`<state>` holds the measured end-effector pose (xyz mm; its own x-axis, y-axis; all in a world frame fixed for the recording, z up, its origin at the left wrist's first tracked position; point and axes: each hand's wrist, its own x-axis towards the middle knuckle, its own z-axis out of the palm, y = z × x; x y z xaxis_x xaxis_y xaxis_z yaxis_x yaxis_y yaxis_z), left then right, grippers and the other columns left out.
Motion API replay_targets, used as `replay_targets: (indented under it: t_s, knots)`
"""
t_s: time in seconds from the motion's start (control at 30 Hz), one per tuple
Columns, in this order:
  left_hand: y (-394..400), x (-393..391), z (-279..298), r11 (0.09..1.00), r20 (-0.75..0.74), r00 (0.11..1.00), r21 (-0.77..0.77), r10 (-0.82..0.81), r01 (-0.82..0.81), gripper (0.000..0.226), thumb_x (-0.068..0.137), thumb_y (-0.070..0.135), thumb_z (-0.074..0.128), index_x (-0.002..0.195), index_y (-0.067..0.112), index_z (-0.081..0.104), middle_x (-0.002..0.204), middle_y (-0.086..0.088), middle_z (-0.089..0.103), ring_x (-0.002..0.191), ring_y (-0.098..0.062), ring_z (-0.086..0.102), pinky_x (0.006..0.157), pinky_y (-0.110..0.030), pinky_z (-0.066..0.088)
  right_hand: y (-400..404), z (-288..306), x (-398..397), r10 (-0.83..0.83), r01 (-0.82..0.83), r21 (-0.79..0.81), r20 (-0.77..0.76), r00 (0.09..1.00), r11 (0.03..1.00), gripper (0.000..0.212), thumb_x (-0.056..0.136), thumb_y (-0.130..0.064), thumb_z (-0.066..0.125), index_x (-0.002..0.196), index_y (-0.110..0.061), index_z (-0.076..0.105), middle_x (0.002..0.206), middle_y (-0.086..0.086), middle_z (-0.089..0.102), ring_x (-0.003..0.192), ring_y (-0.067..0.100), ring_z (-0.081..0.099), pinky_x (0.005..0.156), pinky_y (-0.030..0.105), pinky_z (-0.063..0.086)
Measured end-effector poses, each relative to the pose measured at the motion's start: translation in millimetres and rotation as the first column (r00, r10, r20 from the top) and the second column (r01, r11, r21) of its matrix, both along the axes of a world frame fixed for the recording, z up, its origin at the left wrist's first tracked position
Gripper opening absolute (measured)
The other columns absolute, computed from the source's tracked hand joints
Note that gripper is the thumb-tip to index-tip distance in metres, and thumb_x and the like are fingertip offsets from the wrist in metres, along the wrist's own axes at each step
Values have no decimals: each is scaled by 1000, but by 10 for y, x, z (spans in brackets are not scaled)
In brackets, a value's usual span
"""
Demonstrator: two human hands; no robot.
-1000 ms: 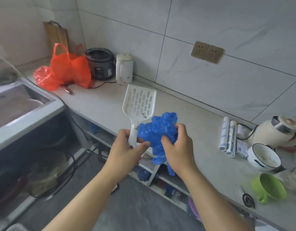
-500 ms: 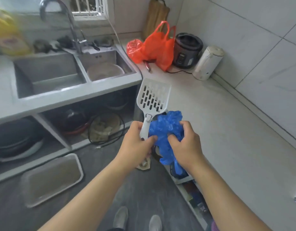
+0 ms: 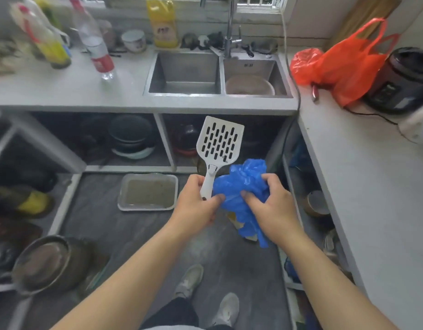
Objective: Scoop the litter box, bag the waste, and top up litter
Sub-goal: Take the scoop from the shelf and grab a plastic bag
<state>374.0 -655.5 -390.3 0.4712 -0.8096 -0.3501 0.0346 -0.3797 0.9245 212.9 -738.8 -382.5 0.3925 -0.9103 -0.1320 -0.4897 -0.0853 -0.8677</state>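
The left hand (image 3: 194, 206) is holding the white scoop (image 3: 218, 145) by its handle, with its fingers curled tight around it. The scoop's flat part with holes is pointing up. The left thumb is also touching the blue bag (image 3: 241, 186). The right hand (image 3: 270, 206) is gripping this scrunched-up bag, with its fingers curled into the plastic. Both hands are close together, up in the air over the floor.

The litter box (image 3: 148, 192) is sitting on the dark floor, in front of the shelves under the sink. It is a grey tray with sandy litter lying inside it.

The sink (image 3: 186, 72) has two parts. A round bowl (image 3: 249, 84) is sitting in the right part. An orange bag (image 3: 348, 65) is resting on the desk (image 3: 363, 177) beside a dark cooker (image 3: 405, 79). Bottles are standing on the left of the sink, and one yellow bottle (image 3: 161, 22) is standing behind it. Dark pans (image 3: 132, 136) are stacked on the shelf below.
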Motion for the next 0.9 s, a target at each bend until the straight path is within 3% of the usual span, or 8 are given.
replay_targets:
  t_s: [0.13,0.43,0.63,0.9]
  knots:
    - [342,63,-54,991,20,991,23,134,-134,28,87,16,71,102,19,48,75,-4,62,53,-16,55,51,-29,49,134,-94,169,112,-113,46,22,993,993,20,88,-28,73,95,-31,55,94,-4,69,82,13,69,72,38,60]
    - [1032,660,-154,939,11,940,36,341,-341,29,87,14,71,104,16,47,70,-5,60,52,-16,53,48,-29,46,571,-117,979,321,-323,122,42,946,938,18,89,-23,71,99,-25,56,95,1,70,71,13,71,54,30,59]
    - [1420,1181,-319,914,-25,915,68,402,-400,28,87,11,70,103,15,46,73,-7,60,49,-16,51,43,-27,44,928,-246,1582,399,-392,115,-43,916,913,16,88,-28,68,97,-33,55,94,-4,70,79,13,71,69,33,60]
    - [1629,1686,-478,883,-49,885,114,463,-455,27,88,13,70,103,17,47,82,-7,62,50,-13,53,44,-27,45,1091,-392,2041,446,-431,208,-31,895,878,19,88,-30,72,100,-28,57,92,-8,72,77,8,71,68,24,57]
